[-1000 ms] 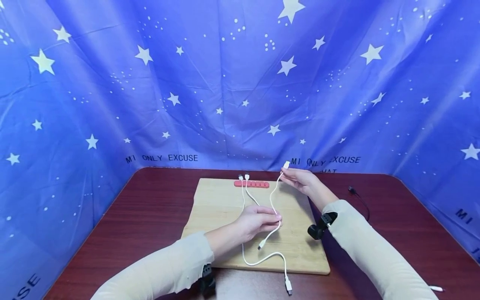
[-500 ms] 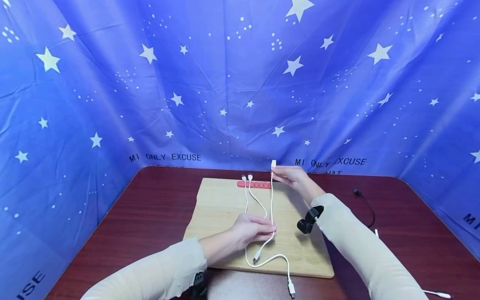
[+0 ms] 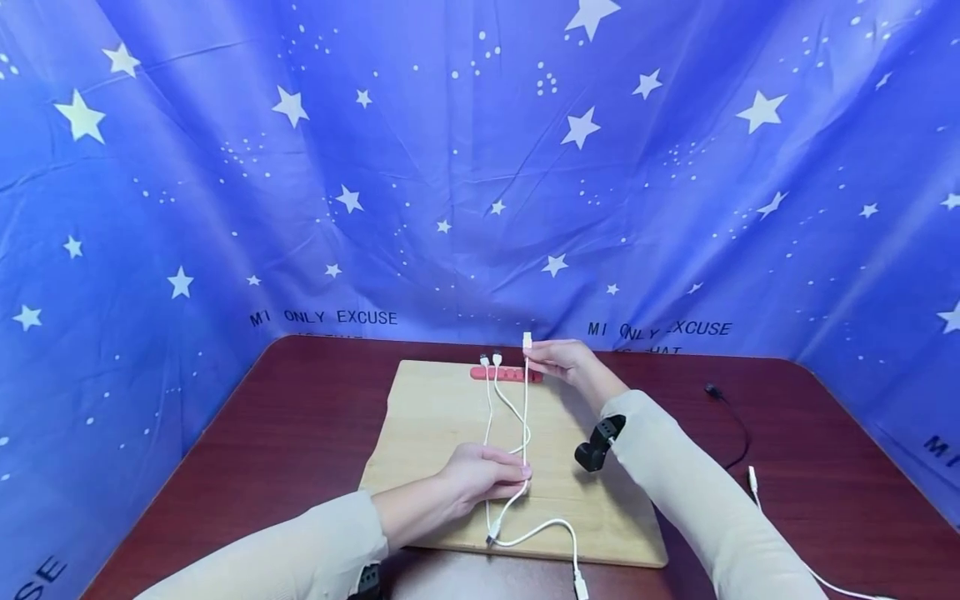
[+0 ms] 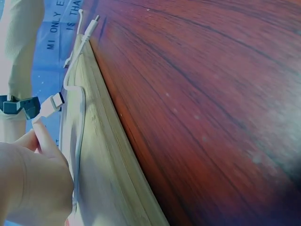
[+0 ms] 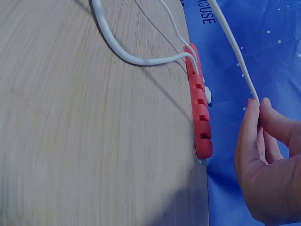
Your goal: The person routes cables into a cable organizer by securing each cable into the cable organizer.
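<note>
A white USB cable [image 3: 525,417] is stretched between my two hands above a wooden board [image 3: 435,408]. My right hand [image 3: 566,358] pinches it just below its upper plug, close to a red slotted cable holder [image 5: 203,143]. Lower down, my left hand [image 3: 480,478] pinches the same cable between thumb and fingers. Its lower connector [image 4: 51,104] dangles past those fingers. Two other white cables run through slots at the left end of the holder; more slots to the right show no cable. In the right wrist view, the pinched plug is hidden behind the fingers.
One seated cable's free connector [image 3: 581,586] hangs over the board's front edge. On the dark red table [image 3: 300,433], a black cable [image 3: 738,425] and another white cable [image 3: 753,483] lie right of the board. A blue star-patterned curtain [image 3: 450,167] surrounds the table.
Both hands have moved left with the cable, the left hand also toward the board's front edge. The cable has gone from bent to straight, its upper plug now over the holder's right part.
</note>
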Motion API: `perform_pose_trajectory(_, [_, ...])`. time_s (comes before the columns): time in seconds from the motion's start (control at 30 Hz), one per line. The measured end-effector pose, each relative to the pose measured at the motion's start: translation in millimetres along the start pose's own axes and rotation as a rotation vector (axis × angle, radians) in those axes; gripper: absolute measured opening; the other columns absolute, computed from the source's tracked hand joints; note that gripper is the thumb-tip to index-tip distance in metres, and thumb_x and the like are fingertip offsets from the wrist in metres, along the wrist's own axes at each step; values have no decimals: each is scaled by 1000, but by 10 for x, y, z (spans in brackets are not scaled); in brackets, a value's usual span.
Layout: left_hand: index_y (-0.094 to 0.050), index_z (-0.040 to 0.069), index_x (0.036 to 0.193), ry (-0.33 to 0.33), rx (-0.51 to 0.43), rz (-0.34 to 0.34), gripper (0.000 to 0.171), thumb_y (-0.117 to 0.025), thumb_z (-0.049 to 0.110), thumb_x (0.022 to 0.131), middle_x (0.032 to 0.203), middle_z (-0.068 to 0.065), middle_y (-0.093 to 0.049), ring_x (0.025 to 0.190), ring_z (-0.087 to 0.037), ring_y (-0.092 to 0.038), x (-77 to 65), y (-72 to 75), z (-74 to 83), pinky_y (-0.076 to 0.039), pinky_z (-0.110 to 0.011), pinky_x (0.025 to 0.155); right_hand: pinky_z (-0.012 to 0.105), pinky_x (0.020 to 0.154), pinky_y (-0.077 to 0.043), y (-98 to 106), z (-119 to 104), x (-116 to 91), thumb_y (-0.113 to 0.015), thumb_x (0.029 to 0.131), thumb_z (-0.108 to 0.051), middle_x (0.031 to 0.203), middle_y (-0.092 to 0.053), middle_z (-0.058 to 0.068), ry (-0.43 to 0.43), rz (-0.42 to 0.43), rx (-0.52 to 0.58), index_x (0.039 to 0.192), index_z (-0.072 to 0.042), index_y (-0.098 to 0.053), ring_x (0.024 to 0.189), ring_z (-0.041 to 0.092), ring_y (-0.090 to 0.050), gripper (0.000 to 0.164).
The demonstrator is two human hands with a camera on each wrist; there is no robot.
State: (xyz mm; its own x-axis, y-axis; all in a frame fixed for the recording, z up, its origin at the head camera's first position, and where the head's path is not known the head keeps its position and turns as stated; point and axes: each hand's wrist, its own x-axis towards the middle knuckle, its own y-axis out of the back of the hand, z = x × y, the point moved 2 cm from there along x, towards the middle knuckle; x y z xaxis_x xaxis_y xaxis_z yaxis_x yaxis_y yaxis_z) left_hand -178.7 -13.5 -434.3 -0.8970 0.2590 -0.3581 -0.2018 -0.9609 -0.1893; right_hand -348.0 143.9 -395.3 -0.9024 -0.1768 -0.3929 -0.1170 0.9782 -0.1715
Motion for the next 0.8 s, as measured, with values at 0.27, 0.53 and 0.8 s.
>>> perform_pose_trajectory(0.27, [-65, -16, 104, -13, 11, 43, 26, -68, -9, 80, 85, -15, -75, 68, -9, -70, -57, 95, 2, -62, -23, 72, 19, 69, -61, -135, 72, 103, -57, 87, 12, 66, -66, 0, 0, 23, -78, 135, 15, -43, 61, 8, -66, 50])
perform_pose_trajectory(0.53, [-67, -14, 99, -32, 41, 125, 23, -69, -11, 77, 86, -21, -74, 68, -12, -72, -78, 84, 43, -62, -22, 68, 18, 71, -61, -183, 114, 243, -62, 85, 11, 72, -65, 2, 25, 61, -155, 129, 14, -51, 65, 8, -67, 46])
perform_pose_trajectory(0.8, [-68, -12, 98, -17, 62, 170, 22, -70, -10, 76, 84, -19, -74, 67, -11, -71, -44, 133, 96, -62, -22, 68, 18, 71, -60, -216, 141, 339, -61, 85, 13, 72, -65, 3, -16, 64, -65, 133, 11, -48, 65, 9, -67, 49])
